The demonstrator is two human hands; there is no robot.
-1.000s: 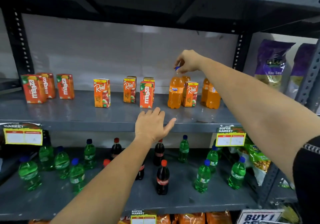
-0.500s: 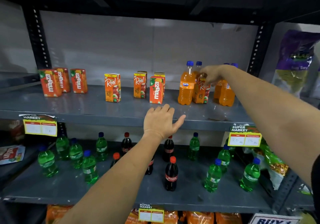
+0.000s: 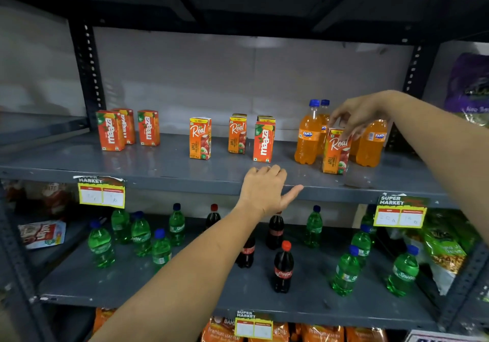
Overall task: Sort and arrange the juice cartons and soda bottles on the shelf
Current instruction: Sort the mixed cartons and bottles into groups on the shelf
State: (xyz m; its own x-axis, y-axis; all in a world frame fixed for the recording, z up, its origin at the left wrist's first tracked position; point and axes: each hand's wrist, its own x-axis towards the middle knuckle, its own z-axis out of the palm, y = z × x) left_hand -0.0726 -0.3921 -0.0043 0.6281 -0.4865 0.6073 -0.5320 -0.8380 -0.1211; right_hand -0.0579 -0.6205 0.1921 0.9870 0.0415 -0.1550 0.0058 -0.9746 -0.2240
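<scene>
1. On the right part of the upper shelf (image 3: 158, 172), the right hand (image 3: 362, 114) is closing its fingertips (image 3: 341, 119) over the top of a Real apple juice carton (image 3: 335, 151) — a pinch from above, probably because the Fanta bottles (image 3: 307, 135) are crowding it on both sides and leaving no room for a side grip.
2. The carton is standing among those bottles, near the front edge, seemingly touching the shelf; it looks misplaced, since the other Real cartons (image 3: 200, 138) are standing further left, so the hand is likely pulling it out to join them.
3. Its long axis is running nearly vertical, the top leaning slightly left, and its printed face is pointing toward the near side.
4. The left hand (image 3: 264, 191) is resting on the shelf's front edge, fingers loosely spread and holding nothing — apparently bracing during the reach.
</scene>
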